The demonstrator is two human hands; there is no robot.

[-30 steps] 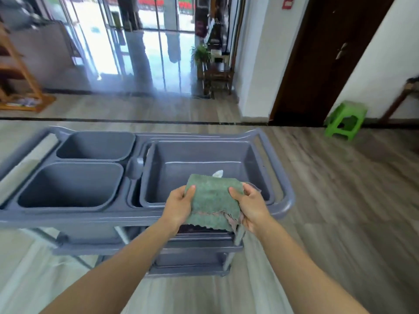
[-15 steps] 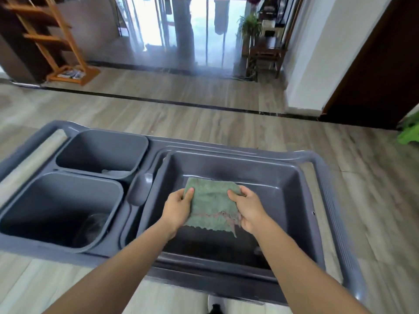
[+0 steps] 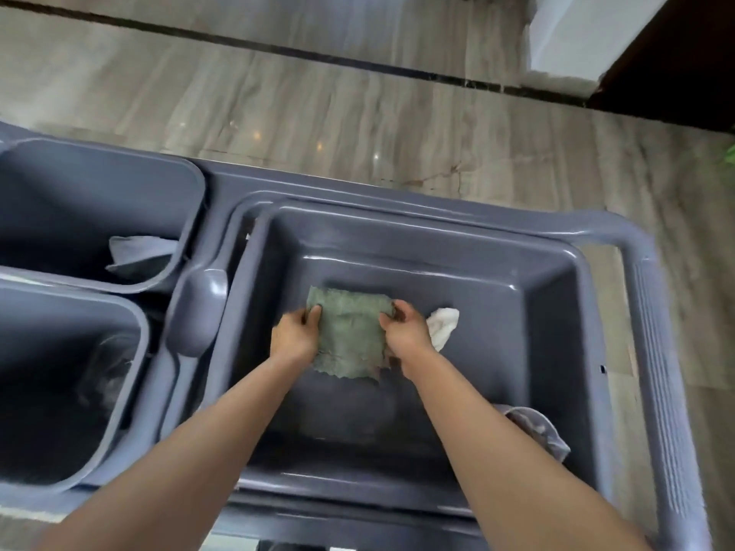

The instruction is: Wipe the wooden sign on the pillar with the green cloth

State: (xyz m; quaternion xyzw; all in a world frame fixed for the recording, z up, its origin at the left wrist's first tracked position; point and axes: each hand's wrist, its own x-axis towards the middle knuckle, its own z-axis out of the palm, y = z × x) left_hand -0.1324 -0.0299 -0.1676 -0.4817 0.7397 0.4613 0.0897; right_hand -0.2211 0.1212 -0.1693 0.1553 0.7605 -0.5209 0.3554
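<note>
Both hands hold the green cloth spread flat over the large tub at the right end of the grey cart: the left hand has its fingers closed on the cloth's left edge, the right hand pinches the right edge. Neither the wooden sign nor the pillar is anywhere in view, so whether any wiping has been done cannot be told from here. A white rag lies just beside the right hand, partly hidden by it. The cloth's lower right corner looks frayed or stained, hard to make out. Whether the cloth touches the tub floor cannot be told
</note>
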